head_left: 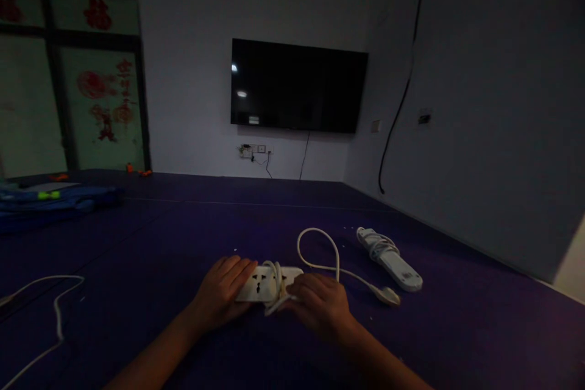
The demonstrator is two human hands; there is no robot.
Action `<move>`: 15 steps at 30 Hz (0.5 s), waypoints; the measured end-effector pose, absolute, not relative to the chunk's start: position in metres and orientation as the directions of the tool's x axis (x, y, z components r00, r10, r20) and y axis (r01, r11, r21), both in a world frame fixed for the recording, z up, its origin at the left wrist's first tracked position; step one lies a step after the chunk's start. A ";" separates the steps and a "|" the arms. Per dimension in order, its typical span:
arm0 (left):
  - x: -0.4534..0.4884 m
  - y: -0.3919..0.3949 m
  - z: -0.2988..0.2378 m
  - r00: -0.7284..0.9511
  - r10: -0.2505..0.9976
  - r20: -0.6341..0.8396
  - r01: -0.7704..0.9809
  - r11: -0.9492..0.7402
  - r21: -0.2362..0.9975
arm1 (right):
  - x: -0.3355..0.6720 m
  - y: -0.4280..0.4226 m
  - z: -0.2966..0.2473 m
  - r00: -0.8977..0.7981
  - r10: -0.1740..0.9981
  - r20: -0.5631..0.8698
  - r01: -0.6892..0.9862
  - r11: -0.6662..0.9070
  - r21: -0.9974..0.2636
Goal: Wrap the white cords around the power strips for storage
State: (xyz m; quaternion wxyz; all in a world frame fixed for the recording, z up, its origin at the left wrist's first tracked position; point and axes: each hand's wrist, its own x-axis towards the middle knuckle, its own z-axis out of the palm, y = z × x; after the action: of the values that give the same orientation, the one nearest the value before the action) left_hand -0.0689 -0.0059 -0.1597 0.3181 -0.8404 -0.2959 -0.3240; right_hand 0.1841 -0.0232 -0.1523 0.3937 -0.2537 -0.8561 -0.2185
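white power strip, cord seemingly in right hand

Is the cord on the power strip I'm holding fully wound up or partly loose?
Partly loose: some cord wraps the power strip, but a loop and the plug trail out past your right hand.

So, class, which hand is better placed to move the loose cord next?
Probably the right hand: it is curled beside the coils round the strip, and the loose cord and plug lie on that side. The left hand grips the strip's left end, farther from both.
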 end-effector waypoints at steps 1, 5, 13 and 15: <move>-0.068 -0.008 -0.158 0.618 0.270 0.738 0.692 -0.632 -0.349 | 0.185 -0.021 -0.149 -0.520 0.299 0.800 0.606 0.790 0.098; -0.061 -0.015 -0.155 0.632 0.231 0.740 0.652 -0.675 -0.346 | 0.185 -0.015 -0.138 -0.433 0.416 0.800 0.512 0.844 -0.161; -0.042 -0.029 -0.163 0.693 0.229 0.683 0.575 -0.747 -0.333 | 0.186 0.006 -0.145 -0.350 0.725 0.593 0.299 0.686 -0.663; -0.040 -0.031 -0.165 0.677 0.239 0.696 0.570 -0.769 -0.290 | 0.188 0.013 -0.151 -0.349 0.753 0.558 0.269 0.651 -0.710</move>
State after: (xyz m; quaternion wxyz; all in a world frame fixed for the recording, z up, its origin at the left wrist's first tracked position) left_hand -0.0398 -0.0311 -0.1650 0.2507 -0.8808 -0.2295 -0.3297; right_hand 0.1883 0.0126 -0.1512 0.4669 -0.3278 -0.7793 0.2591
